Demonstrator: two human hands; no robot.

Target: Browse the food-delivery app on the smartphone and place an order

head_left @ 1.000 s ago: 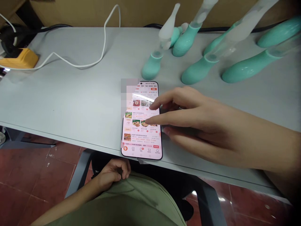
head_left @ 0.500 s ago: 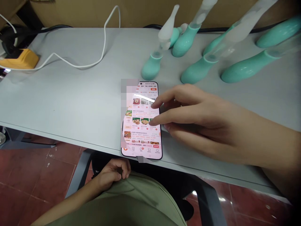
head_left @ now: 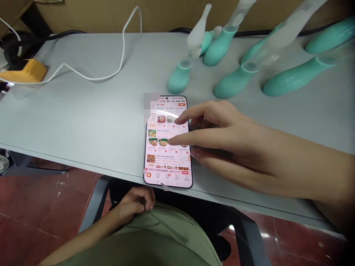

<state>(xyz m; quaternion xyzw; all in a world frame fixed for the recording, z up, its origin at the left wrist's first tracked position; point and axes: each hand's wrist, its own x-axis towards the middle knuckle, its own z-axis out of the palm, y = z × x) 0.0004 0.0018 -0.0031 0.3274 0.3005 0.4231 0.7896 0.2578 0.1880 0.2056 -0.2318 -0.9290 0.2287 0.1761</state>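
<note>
A smartphone [head_left: 166,159] lies face up near the table's front edge, its lit screen filled with food pictures and short lines of text. Above its right half, my right hand [head_left: 235,147] is open with fingers stretched out. The middle fingertip is on or just over a food picture; the index fingertip is a little farther up. I cannot tell whether they touch the glass. The thumb lies beside the phone's right edge. Below the table edge, my left hand [head_left: 137,201] rests against my green shirt [head_left: 155,236], its fingers curled in and nothing visible in them.
Several turquoise bulb-shaped bottles [head_left: 179,79] with clear necks and white tips stand beyond the phone. A white cable [head_left: 93,78] snakes across the grey table [head_left: 83,111] beside a yellow power strip [head_left: 30,70]. Dark chair armrests [head_left: 94,199] flank my lap.
My right fingers have shifted slightly left over the screen. The middle row of food pictures has slid left too. My left hand has stayed in place.
</note>
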